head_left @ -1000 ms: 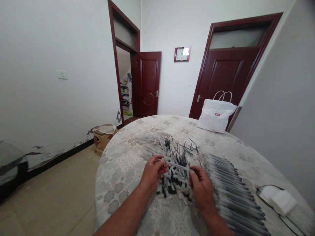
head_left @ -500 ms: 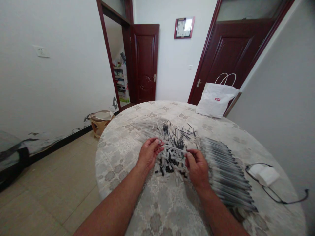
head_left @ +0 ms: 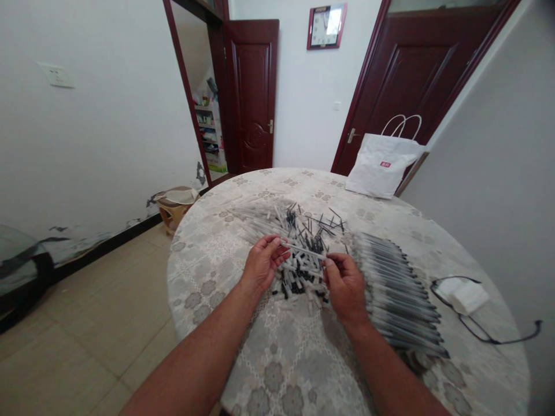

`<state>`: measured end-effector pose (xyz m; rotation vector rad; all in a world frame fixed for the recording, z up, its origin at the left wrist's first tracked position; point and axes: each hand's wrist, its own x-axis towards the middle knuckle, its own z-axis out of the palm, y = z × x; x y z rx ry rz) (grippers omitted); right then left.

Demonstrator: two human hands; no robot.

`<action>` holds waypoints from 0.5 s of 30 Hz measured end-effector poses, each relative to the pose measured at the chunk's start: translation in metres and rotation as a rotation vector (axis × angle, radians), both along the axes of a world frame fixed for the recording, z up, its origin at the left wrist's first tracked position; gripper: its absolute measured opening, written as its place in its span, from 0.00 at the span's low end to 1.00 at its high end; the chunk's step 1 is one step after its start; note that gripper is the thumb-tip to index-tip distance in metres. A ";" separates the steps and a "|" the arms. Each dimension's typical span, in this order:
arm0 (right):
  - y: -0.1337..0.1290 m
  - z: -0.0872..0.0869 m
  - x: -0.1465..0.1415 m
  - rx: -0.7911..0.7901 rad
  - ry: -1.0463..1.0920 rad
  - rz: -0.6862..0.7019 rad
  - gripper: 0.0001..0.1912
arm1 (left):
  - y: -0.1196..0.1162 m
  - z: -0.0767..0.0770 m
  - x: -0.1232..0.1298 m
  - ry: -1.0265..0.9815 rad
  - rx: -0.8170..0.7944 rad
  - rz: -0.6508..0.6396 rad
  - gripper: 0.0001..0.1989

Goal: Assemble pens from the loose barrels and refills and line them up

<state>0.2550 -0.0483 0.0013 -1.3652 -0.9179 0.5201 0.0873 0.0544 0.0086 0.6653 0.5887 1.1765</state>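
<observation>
Between my two hands a thin clear tube, like a pen barrel, is held nearly level. My left hand pinches its left end and my right hand pinches its right end. Below and behind it lies a loose pile of small white and black caps. Thin dark sticks are scattered beyond the caps. Clear tubes lie loosely at the back left of the pile. Right of my right hand is a long row of pens, side by side.
The round table has a patterned cloth. A white paper bag stands at its back right. Black-framed glasses and a white tissue pack lie at the right. A stool stands on the floor at the left.
The camera view has tilted slightly down, so the surroundings sit higher. Both hands still hold the tube in nearly the same place over the pile.
</observation>
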 end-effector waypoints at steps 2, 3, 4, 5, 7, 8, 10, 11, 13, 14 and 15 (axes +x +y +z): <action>0.000 0.000 0.000 0.004 0.004 -0.001 0.17 | -0.001 0.000 0.000 -0.015 -0.004 0.003 0.16; 0.000 -0.001 0.000 0.008 0.002 -0.001 0.17 | -0.001 0.001 -0.001 -0.021 -0.008 0.006 0.16; 0.000 -0.001 0.001 0.013 -0.001 -0.001 0.16 | -0.001 0.001 -0.001 -0.026 -0.012 0.010 0.16; 0.000 -0.001 0.001 0.016 -0.005 -0.002 0.16 | -0.001 0.002 -0.001 -0.029 -0.016 0.013 0.16; 0.000 -0.002 0.002 0.016 -0.011 -0.003 0.16 | -0.002 0.003 -0.001 -0.028 -0.021 0.018 0.16; 0.000 -0.002 0.002 0.013 -0.016 -0.005 0.16 | -0.002 0.003 -0.001 -0.023 -0.021 0.019 0.16; 0.000 -0.002 0.002 0.005 -0.034 -0.008 0.16 | -0.002 0.003 0.000 -0.011 -0.014 0.020 0.16; 0.000 -0.002 0.002 0.004 -0.051 -0.009 0.16 | -0.001 0.003 0.000 -0.003 -0.008 0.019 0.16; -0.002 -0.002 0.001 0.009 -0.114 -0.004 0.15 | -0.001 0.002 0.001 0.016 0.006 0.019 0.16; -0.002 -0.002 0.000 0.017 -0.165 -0.001 0.15 | -0.001 0.001 0.001 0.025 0.010 0.020 0.17; -0.003 -0.002 0.000 0.027 -0.230 0.003 0.14 | -0.001 0.001 0.002 0.032 0.013 0.022 0.17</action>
